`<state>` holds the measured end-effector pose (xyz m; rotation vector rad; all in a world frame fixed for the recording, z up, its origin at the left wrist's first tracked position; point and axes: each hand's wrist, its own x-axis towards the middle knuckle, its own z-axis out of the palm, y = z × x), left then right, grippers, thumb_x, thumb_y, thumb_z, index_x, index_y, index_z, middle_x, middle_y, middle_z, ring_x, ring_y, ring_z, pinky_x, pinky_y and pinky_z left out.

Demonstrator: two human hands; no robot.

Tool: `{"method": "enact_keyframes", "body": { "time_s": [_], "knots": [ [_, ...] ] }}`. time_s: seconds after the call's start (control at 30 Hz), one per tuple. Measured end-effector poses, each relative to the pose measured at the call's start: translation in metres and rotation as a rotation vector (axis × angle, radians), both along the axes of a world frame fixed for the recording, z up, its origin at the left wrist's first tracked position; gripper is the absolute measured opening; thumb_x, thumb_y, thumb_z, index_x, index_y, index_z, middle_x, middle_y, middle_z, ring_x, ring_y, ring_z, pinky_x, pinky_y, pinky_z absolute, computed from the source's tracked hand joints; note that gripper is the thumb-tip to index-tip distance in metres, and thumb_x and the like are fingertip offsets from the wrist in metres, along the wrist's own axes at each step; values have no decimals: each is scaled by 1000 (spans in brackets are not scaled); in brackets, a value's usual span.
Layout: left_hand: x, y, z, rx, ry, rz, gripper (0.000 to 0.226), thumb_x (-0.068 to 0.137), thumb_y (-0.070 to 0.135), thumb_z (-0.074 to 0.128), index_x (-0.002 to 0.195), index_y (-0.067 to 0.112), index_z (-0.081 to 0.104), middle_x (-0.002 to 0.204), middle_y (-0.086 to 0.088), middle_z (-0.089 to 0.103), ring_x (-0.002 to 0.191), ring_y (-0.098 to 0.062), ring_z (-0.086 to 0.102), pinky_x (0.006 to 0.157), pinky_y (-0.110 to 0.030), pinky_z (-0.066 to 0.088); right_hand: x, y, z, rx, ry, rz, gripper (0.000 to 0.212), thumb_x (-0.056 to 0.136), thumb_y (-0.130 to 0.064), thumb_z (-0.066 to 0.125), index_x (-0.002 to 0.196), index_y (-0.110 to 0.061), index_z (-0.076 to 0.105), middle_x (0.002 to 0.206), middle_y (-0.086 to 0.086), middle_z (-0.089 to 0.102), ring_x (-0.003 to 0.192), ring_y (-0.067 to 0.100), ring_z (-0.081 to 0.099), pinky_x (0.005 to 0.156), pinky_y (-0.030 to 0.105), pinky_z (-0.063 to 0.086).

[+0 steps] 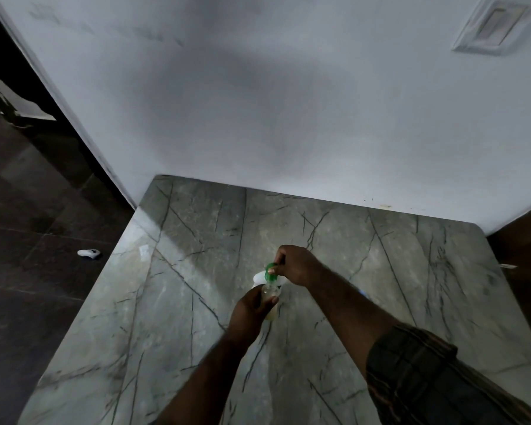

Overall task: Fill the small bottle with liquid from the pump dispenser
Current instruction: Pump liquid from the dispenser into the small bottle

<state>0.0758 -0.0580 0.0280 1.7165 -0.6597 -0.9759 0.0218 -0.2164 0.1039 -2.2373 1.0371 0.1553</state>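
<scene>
My left hand [248, 311] grips a small clear bottle [271, 291] with pale yellowish liquid inside, held just above the marble table [196, 271]. My right hand [295, 265] pinches a green cap [270, 268] right at the bottle's mouth. Whether the cap touches the neck I cannot tell. A white object [258, 277], probably the pump dispenser, stands directly behind the bottle and is mostly hidden by both hands and the bottle.
The table butts against a white wall [288, 118] at the back. Its left edge drops to a dark tiled floor [28, 271], where a small white object [88, 253] lies. A wall switch plate [492, 24] sits high at the right.
</scene>
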Motion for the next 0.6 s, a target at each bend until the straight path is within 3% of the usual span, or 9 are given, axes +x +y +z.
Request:
{"method": "enact_keyframes", "body": {
  "time_s": [0.27, 0.43, 0.6],
  "knots": [
    [0, 2, -4, 5, -31, -18, 33, 90, 32, 65, 120, 20, 65, 106, 4, 73, 96, -9, 68, 84, -25, 54, 0, 2, -2, 0, 31, 5, 26, 83, -32, 75, 97, -14, 64, 100, 6, 70, 93, 22, 63, 83, 39, 52],
    [1, 1, -5, 0, -29, -11, 28, 89, 34, 66, 115, 23, 67, 101, 3, 74, 92, -11, 70, 84, -34, 58, 2, 0, 3, -14, 43, 30, 28, 82, -35, 76, 98, -13, 66, 100, 6, 71, 95, 23, 64, 85, 41, 53],
    [0, 2, -4, 7, -18, -18, 27, 90, 32, 66, 114, 20, 67, 98, 1, 73, 89, -13, 69, 80, -28, 56, 1, 4, -1, -23, 63, 13, 28, 81, -37, 76, 97, -16, 64, 100, 4, 70, 95, 22, 64, 87, 44, 54]
  ]
}}
